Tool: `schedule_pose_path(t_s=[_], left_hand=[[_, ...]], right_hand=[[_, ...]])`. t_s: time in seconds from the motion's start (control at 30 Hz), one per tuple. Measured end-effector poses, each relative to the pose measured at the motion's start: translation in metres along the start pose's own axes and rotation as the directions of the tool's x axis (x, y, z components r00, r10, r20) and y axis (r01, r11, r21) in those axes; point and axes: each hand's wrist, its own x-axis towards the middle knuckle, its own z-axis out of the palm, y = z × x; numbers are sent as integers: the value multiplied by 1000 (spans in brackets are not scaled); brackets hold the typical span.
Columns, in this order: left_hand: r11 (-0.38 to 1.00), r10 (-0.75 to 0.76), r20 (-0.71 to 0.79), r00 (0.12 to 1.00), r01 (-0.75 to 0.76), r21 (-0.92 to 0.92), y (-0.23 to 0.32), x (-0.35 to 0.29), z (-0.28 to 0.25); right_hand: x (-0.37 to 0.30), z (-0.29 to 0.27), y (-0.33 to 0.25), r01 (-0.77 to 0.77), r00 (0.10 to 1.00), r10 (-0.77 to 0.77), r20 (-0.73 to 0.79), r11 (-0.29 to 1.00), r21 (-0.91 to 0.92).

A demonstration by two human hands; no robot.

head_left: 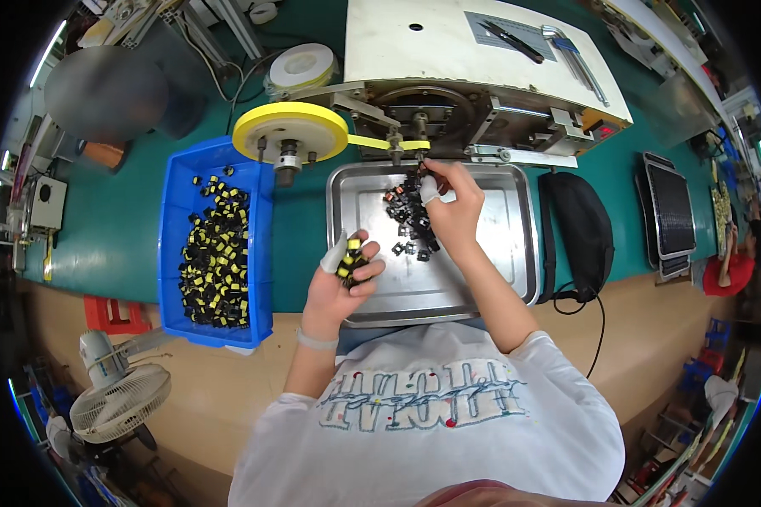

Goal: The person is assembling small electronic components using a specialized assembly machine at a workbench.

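My left hand point(330, 286) is cupped palm up over the near left edge of the metal tray point(490, 287), its fingers curled round several black bobbins wrapped in yellow tape point(347, 260). A whitish cover sits on its thumb. My right hand point(458, 207) reaches to the spindle point(420, 127) of the winding machine point(414, 52), thumb and forefinger pinched on a small black bobbin, mostly hidden by the fingertips. Below them lies a pile of black bobbins point(412, 221), a few showing copper. From the yellow tape roll point(247, 127), a strip point(370, 142) runs to the spindle.
At the left stands a blue bin point(264, 279) with many yellow-taped bobbins point(220, 262). A black pouch point(580, 232) with a cord lies right of the tray. Pliers point(516, 40) and hex keys point(577, 66) rest on the machine. A fan point(118, 401) stands lower left.
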Motion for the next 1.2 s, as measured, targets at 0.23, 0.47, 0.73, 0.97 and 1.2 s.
schedule_pose_path(t_s=[0.23, 0.47, 0.73, 0.97, 1.2], left_hand=[[996, 84, -20, 996, -84, -9, 6, -44, -6], [991, 91, -76, 993, -82, 107, 1, -64, 14], [969, 191, -87, 978, -174, 176, -14, -84, 15], [951, 307, -85, 948, -302, 61, -33, -44, 10], [964, 241, -18, 970, -237, 124, -48, -14, 18]], right_hand=[[-4, 14, -4, 105, 994, -106, -11, 992, -76], [0, 23, 10, 208, 976, -214, -50, 972, -106], [0, 21, 6, 134, 987, -138, -88, 990, -43], [-4, -2, -16, -247, 967, 234, 104, 958, 145], [-26, -22, 19, -417, 875, 310, 371, 873, 254]])
